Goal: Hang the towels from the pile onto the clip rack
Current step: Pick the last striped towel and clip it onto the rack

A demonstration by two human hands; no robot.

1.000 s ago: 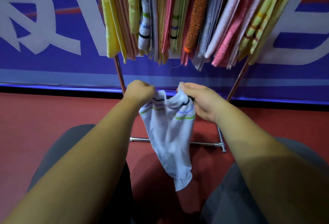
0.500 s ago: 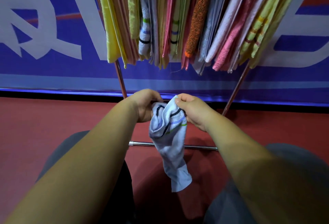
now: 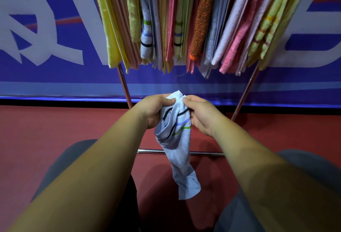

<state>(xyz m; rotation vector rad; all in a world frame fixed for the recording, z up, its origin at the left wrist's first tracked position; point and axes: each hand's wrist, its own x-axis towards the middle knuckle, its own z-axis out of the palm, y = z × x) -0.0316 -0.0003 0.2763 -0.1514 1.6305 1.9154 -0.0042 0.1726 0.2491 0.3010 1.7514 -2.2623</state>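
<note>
Both forearms reach forward, hands close together below the hanging towels (image 3: 199, 19). The left hand (image 3: 155, 110) and right hand (image 3: 201, 115) each pinch the pale towel (image 3: 175, 139) with curled fingers; it dangles bunched.

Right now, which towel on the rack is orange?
The coarse-looped orange towel near the middle of the clip rack; the rest are yellow, pink, green, lilac or pale blue.
</note>
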